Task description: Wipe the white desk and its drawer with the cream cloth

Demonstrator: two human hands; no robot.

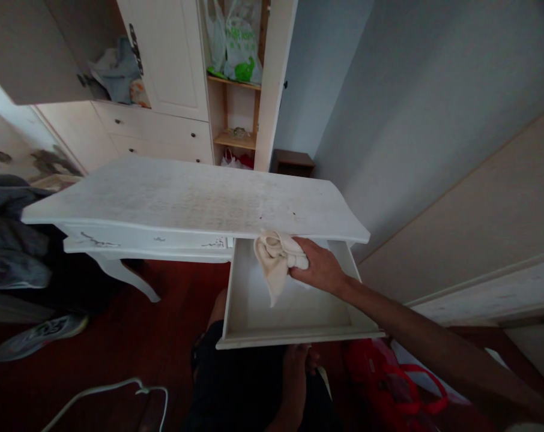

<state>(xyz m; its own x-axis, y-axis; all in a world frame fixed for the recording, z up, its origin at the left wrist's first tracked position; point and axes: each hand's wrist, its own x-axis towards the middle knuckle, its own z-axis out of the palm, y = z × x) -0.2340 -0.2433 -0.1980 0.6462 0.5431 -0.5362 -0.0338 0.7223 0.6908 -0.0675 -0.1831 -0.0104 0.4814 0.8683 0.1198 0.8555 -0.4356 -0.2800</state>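
My right hand (319, 264) is closed around a bunched cream cloth (276, 258), one corner of which hangs down. Hand and cloth are over the pulled-out drawer (254, 321), close to the tabletop's front edge. The drawer belongs to a white desk (186, 186) with brownish marks and two small dark spots on its top. Below the drawer front, above my lap, is my left hand (299, 360). Its fingers are partly hidden and dark, so I cannot make out whether they grip anything.
Behind the desk stands a white wardrobe (173, 60) with open doors and plastic bags (242, 48) inside. A red bag (389, 384) lies on the floor at right. To the left are dark clothes (11, 240), a shoe (42, 336) and a white cable (110, 387).
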